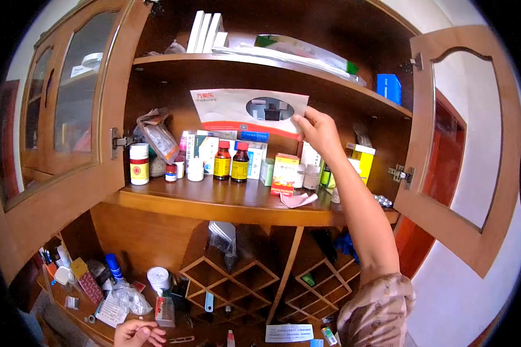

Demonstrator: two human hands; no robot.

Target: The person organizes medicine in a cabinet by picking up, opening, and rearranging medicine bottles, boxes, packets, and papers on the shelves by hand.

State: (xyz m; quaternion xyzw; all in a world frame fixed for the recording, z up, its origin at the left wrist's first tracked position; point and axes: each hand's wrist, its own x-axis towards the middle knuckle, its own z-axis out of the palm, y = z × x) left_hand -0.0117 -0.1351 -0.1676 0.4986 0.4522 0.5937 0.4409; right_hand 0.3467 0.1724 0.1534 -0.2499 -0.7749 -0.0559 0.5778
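My right hand [320,132] pinches the right end of a white printed leaflet [226,110] with a red lower edge and an oval picture. The leaflet is raised in front of the middle shelf, above several medicine boxes and bottles. Below it stand two brown bottles with red caps, one of them a yellow-labelled bottle [222,162]. A red-and-yellow box [284,173] is under my right forearm, beside a pink paper [298,200]. My left hand [139,333] is low at the bottom edge, its fingers loosely bent and nothing visible in them, near a small box [165,312].
Glass-panelled cabinet doors stand open at left [69,115] and right [463,133]. The upper shelf [173,58] bears white boxes, papers and a blue box [389,89]. Below are lattice racks [231,283] and a cluttered counter with a blue-capped can [113,266], plastic bags and a white tub [158,280].
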